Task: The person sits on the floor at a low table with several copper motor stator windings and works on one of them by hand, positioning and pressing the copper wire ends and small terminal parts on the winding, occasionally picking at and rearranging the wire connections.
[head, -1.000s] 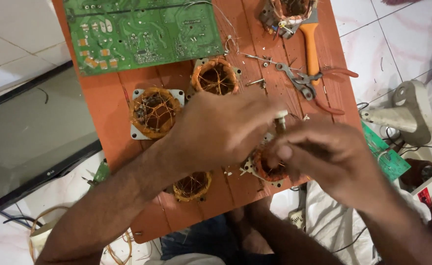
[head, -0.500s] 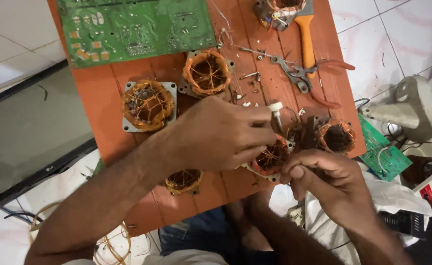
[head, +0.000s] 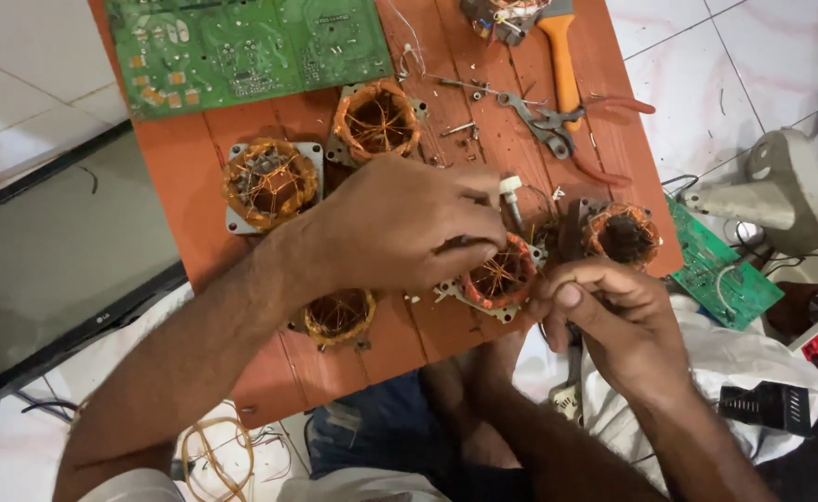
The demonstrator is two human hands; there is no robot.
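Copper windings remain in the stator (head: pixel 497 276) at the board's (head: pixel 186 200) near edge. Your left hand (head: pixel 404 223) is clamped over it; your right hand (head: pixel 604 311) is closed beside it, contents not visible. Four other coils look untouched, so early stage, I'd judge.

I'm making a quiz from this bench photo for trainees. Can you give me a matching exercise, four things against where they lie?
Things:
1. circuit board
2. pliers
3. held coil
4. flat screen

Places:
A. on the floor, left of the orange board
B. between the left hand and the right hand
C. top left of the orange board
D. top right of the orange board

Pairs: 1-C, 2-D, 3-B, 4-A
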